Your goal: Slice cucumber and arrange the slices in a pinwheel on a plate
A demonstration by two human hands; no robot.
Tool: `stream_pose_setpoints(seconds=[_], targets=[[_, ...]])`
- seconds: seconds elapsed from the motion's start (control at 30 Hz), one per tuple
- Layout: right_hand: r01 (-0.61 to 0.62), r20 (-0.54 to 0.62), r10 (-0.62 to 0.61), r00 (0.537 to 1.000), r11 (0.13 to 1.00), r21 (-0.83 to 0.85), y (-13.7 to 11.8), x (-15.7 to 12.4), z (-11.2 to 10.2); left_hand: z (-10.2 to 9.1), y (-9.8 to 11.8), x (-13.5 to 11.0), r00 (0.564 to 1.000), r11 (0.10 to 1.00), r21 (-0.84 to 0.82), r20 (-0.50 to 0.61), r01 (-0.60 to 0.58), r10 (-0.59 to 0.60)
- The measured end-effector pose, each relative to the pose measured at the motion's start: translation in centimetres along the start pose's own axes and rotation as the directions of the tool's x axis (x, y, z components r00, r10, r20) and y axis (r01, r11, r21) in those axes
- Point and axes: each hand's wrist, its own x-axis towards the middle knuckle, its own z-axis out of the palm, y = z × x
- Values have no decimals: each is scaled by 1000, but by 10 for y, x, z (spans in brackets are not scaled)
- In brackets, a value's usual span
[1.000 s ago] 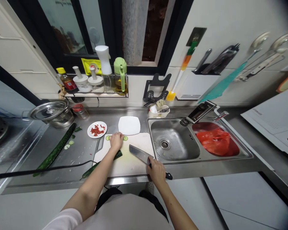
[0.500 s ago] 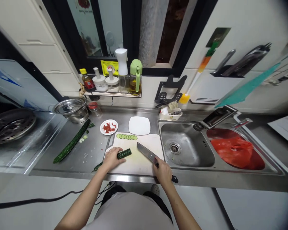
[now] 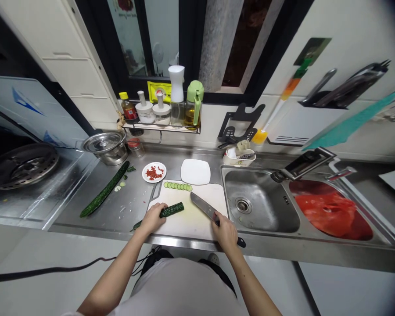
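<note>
My left hand is closed around a dark green cucumber, whose cut end points right over the white cutting board. Its other end sticks out on the far side of the hand, near the counter edge. In my right hand is the black handle of a kitchen knife; the blade slants up and left above the board, apart from the cucumber. A row of overlapping cucumber slices lies along the board's back edge.
Behind the board are a white plate and a small dish of chopped red pieces. A whole cucumber lies left, near a lidded steel pot. The sink adjoins the board on the right; a red bag fills its second basin.
My left fingers and thumb have drawn in around the cucumber, and more of it shows past them. The knife stays nearly where it was. The whole view has shifted slightly.
</note>
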Motion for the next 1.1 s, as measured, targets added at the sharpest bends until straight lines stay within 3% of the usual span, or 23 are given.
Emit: stream_pose_setpoints(seconds=[0.23, 0.37, 0.47, 0.57, 0.73, 1.1], targets=[[-36, 7, 36, 999, 999, 5, 4, 0, 1, -22, -11, 6, 996, 999, -44, -83, 25, -28], [-37, 20, 36, 999, 999, 18, 5, 2, 0, -48, -31, 12, 977, 994, 9, -185, 105, -102], [-29, 18, 29, 999, 999, 21, 4, 2, 0, -64, -51, 17, 940, 971, 64, -273, 232, -207], [-32, 26, 31, 999, 999, 14, 0, 2, 0, -73, -68, 23, 924, 953, 80, -283, 292, -259], [-39, 31, 38, 999, 999, 8, -3, 2, -1, -77, -80, 32, 930, 949, 102, -255, 298, -265], [-49, 15, 49, 999, 999, 12, 2, 2, 1, -73, -81, 42, 926, 927, 168, -240, 334, -290]])
